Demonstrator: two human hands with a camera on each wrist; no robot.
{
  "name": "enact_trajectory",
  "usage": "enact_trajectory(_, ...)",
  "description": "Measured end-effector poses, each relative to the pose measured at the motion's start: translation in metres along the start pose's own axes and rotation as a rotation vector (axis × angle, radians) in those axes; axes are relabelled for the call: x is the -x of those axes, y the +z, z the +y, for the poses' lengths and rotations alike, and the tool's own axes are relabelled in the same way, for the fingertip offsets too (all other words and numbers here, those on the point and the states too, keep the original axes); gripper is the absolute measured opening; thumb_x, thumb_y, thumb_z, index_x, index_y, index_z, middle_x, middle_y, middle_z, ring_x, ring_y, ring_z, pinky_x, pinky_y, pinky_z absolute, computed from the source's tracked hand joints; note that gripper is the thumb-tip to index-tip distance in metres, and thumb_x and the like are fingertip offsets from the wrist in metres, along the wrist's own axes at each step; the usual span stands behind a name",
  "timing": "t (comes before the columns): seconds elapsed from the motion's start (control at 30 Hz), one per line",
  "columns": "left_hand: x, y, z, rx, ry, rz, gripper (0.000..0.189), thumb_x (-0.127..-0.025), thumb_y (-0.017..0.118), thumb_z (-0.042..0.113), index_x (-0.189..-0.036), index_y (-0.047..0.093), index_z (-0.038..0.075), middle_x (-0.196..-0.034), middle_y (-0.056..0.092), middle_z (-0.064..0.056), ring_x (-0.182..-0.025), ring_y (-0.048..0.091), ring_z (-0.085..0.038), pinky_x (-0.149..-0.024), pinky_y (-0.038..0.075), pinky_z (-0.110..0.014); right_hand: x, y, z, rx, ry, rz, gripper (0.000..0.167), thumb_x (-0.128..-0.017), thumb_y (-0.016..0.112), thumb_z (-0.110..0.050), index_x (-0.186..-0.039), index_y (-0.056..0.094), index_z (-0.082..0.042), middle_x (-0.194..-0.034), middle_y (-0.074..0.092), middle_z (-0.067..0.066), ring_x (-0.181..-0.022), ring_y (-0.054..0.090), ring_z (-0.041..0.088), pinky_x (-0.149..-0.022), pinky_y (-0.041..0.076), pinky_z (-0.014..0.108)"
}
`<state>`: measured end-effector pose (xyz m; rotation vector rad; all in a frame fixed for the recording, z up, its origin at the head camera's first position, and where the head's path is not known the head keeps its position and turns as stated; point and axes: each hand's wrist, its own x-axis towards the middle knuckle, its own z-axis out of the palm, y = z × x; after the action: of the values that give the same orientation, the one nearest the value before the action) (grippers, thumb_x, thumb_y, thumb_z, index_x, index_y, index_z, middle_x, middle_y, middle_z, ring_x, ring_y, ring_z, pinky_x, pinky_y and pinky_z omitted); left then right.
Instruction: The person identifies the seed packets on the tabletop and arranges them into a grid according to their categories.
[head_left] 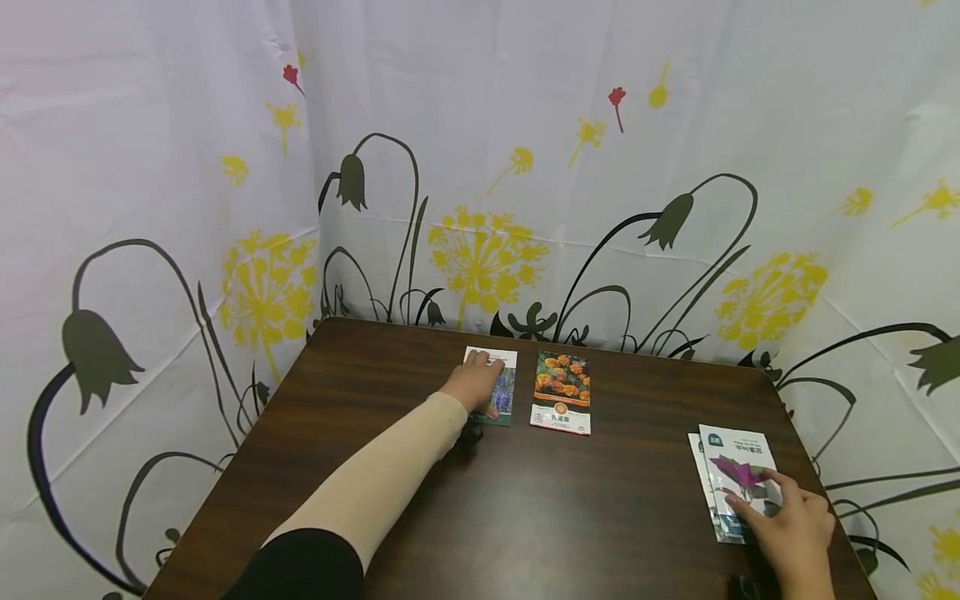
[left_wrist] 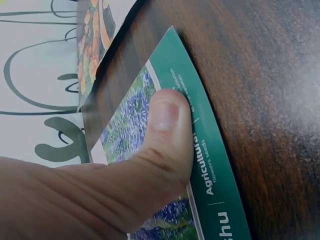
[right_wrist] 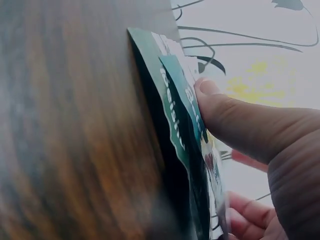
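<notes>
A lavender seed packet (left_wrist: 122,120) with a green lower strip lies on the table at the far middle. My left hand (head_left: 474,383) rests on it, fingers spread over its upper part and thumb (left_wrist: 167,120) pressing near the green strip. To its right is a marigold seed packet (head_left: 561,392) with orange flowers. At the right, a small stack of white seed packets has one with a purple flower (head_left: 738,467) on top. My right hand (head_left: 798,521) holds the stack, with its thumb (right_wrist: 207,87) on the packets and the other fingers at their far side.
The dark wooden table (head_left: 585,517) ends at a back edge against a white curtain (head_left: 555,50) printed with flowers. A dark object (head_left: 468,435) shows under my left wrist, and another (head_left: 742,586) by my right wrist.
</notes>
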<state>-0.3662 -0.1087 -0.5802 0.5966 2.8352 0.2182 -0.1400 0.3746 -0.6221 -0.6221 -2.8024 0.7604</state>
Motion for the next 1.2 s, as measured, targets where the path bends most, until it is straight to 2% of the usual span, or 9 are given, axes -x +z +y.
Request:
enact_trajectory(0.3, -0.011, 0.01, -0.009, 0.047, 0.0, 0.017, 0.106, -0.074, 0.101, 0.042, -0.163, 0.049, 0.018, -0.162, 0.043, -0.023, -0.152, 0.042, -0.039, -0.113, 0.052, -0.059, 0.002, -0.003, -0.006, -0.084, 0.026, 0.032, 0.091, -0.081, 0.098, -0.021, -0.152, 0.048, 0.006, -0.143, 0.029, 0.047, -0.137, 0.026, 0.06, -0.108, 0.031, 0.075)
enact_trajectory(0.47, -0.011, 0.007, -0.005, 0.036, 0.009, 0.034, 0.102, -0.069, 0.104, 0.039, -0.157, 0.057, 0.014, -0.151, 0.05, -0.024, -0.14, 0.049, -0.04, -0.105, 0.055, -0.06, 0.004, -0.004, -0.01, -0.146, -0.015, 0.096, 0.078, -0.083, 0.094, -0.01, -0.149, 0.053, 0.004, -0.142, 0.039, 0.043, -0.136, 0.035, 0.057, -0.107, 0.037, 0.073)
enact_trajectory(0.53, -0.022, 0.02, -0.014, 0.012, 0.022, 0.052, 0.103, -0.068, 0.104, 0.042, -0.155, 0.058, 0.015, -0.148, 0.051, -0.025, -0.137, 0.05, -0.041, -0.102, 0.055, -0.061, 0.006, -0.005, -0.012, -0.156, -0.043, 0.125, 0.07, -0.084, 0.092, -0.006, -0.145, 0.059, 0.003, -0.136, 0.048, 0.04, -0.131, 0.043, 0.055, -0.102, 0.039, 0.07)
enact_trajectory(0.63, -0.042, 0.043, -0.029, -0.014, 0.034, 0.068, 0.106, -0.064, 0.105, 0.046, -0.155, 0.057, 0.02, -0.147, 0.05, -0.024, -0.135, 0.049, -0.041, -0.1, 0.054, -0.063, 0.009, -0.005, -0.018, -0.181, -0.057, 0.134, 0.062, -0.087, 0.091, -0.006, -0.143, 0.065, -0.002, -0.135, 0.059, 0.034, -0.127, 0.052, 0.049, -0.1, 0.042, 0.056)
enact_trajectory(0.73, -0.05, 0.052, -0.035, -0.015, 0.04, 0.073, 0.109, -0.062, 0.105, 0.048, -0.156, 0.056, 0.024, -0.147, 0.05, -0.024, -0.134, 0.048, -0.04, -0.099, 0.055, -0.063, 0.012, -0.004, -0.026, -0.243, -0.088, 0.079, 0.058, -0.092, 0.089, -0.012, -0.145, 0.066, -0.006, -0.142, 0.062, 0.03, -0.124, 0.058, 0.029, -0.096, 0.041, 0.026)
enact_trajectory(0.83, -0.048, 0.048, -0.032, -0.01, 0.041, 0.074, 0.108, -0.061, 0.105, 0.049, -0.155, 0.057, 0.026, -0.145, 0.05, -0.022, -0.132, 0.049, -0.038, -0.096, 0.055, -0.065, 0.013, 0.004, -0.034, -0.3, -0.202, -0.007, 0.055, -0.093, 0.088, -0.014, -0.144, 0.067, -0.005, -0.145, 0.064, 0.027, -0.119, 0.053, -0.001, -0.088, 0.034, 0.006)
enact_trajectory(0.9, -0.038, 0.037, -0.023, -0.008, 0.028, 0.058, 0.104, -0.065, 0.105, 0.045, -0.155, 0.057, 0.021, -0.144, 0.051, -0.022, -0.133, 0.049, -0.039, -0.098, 0.055, -0.064, 0.014, 0.012, -0.04, -0.268, -0.312, -0.027, 0.055, -0.089, 0.091, -0.012, -0.14, 0.07, -0.006, -0.138, 0.069, 0.024, -0.114, 0.046, -0.01, -0.088, 0.034, 0.006)
enact_trajectory(1.03, -0.013, 0.01, -0.005, 0.01, 0.013, 0.031, 0.1, -0.07, 0.104, 0.038, -0.155, 0.057, 0.015, -0.144, 0.052, -0.022, -0.138, 0.049, -0.041, -0.105, 0.055, -0.061, 0.015, 0.029, -0.051, -0.166, -0.459, -0.046, 0.055, -0.083, 0.095, -0.012, -0.134, 0.074, -0.008, -0.12, 0.075, 0.015, -0.11, 0.056, 0.005, -0.087, 0.043, 0.02)
enact_trajectory(1.2, 0.0, -0.002, 0.006, -0.013, 0.0, 0.031, 0.095, -0.073, 0.102, 0.035, -0.155, 0.057, 0.015, -0.145, 0.054, -0.023, -0.141, 0.049, -0.043, -0.109, 0.055, -0.059, 0.019, 0.037, -0.063, -0.109, -0.471, -0.09, 0.053, -0.084, 0.095, -0.017, -0.132, 0.075, -0.011, -0.103, 0.069, 0.007, -0.089, 0.057, 0.015, -0.072, 0.046, 0.031)
